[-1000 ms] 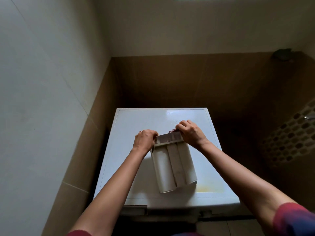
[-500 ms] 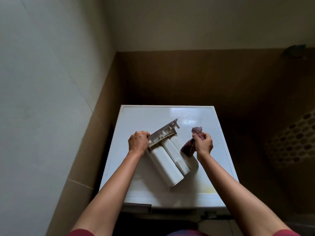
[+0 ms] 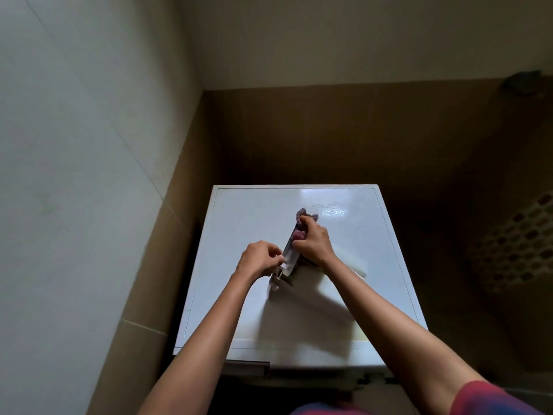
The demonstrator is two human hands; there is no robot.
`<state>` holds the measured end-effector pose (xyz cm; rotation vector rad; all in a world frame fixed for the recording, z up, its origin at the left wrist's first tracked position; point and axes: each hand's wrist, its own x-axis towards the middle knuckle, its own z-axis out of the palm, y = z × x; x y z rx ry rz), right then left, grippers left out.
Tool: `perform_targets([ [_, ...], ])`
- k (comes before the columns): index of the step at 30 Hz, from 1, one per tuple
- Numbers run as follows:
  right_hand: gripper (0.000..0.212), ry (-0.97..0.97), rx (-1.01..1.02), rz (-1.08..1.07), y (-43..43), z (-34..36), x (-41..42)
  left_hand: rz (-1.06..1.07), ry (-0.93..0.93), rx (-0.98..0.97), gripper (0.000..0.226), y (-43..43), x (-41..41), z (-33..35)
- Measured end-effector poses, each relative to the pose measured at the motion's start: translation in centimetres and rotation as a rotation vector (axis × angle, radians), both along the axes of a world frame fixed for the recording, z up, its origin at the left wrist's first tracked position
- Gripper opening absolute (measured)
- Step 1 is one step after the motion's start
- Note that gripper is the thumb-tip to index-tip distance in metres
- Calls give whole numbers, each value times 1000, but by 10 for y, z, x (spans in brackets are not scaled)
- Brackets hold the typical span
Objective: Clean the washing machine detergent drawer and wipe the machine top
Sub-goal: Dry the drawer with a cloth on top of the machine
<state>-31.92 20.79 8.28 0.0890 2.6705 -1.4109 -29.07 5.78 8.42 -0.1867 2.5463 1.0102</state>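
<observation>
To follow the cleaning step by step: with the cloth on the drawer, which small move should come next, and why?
Probably drag the cloth along the front of the drawer. The right hand presses it there, and the left hand pinches the drawer steady on the machine top.

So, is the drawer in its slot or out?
Out: the drawer rests on the machine top, left hand gripping its front, right hand holding a cloth against it.

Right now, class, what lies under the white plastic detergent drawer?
The glossy white washing machine top lies under the white plastic detergent drawer. The patch directly beneath cannot be seen: it is covered by the drawer and by the right hand holding a reddish cloth.
</observation>
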Motion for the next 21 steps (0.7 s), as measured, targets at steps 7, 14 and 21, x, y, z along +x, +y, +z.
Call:
perform_targets([
  [7, 55, 84, 176, 196, -11, -10, 34, 133, -16, 215, 10, -5, 5, -4],
  [14, 53, 61, 154, 255, -2, -34, 80, 105, -102, 335, 18, -5, 4, -3],
  [21, 62, 138, 152, 254, 0, -38, 83, 262, -118, 405, 34, 17, 0, -12],
])
